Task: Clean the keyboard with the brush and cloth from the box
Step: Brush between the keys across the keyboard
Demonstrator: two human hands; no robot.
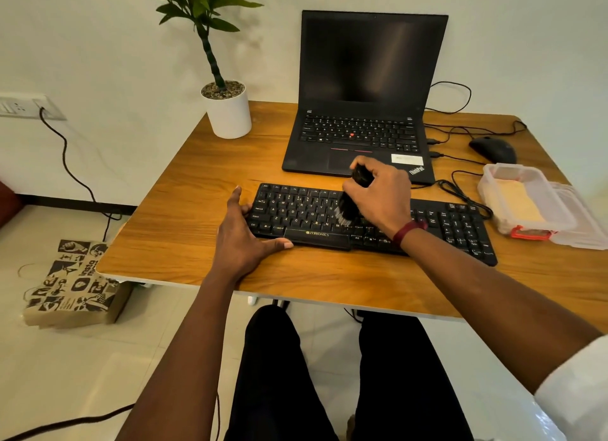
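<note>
One brush (348, 208) on black keyboard (296, 212)

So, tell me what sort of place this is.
Probably a home or small-office workstation. A wooden desk holds an open laptop, a separate keyboard and a mouse, with a potted plant at its far corner.
</note>
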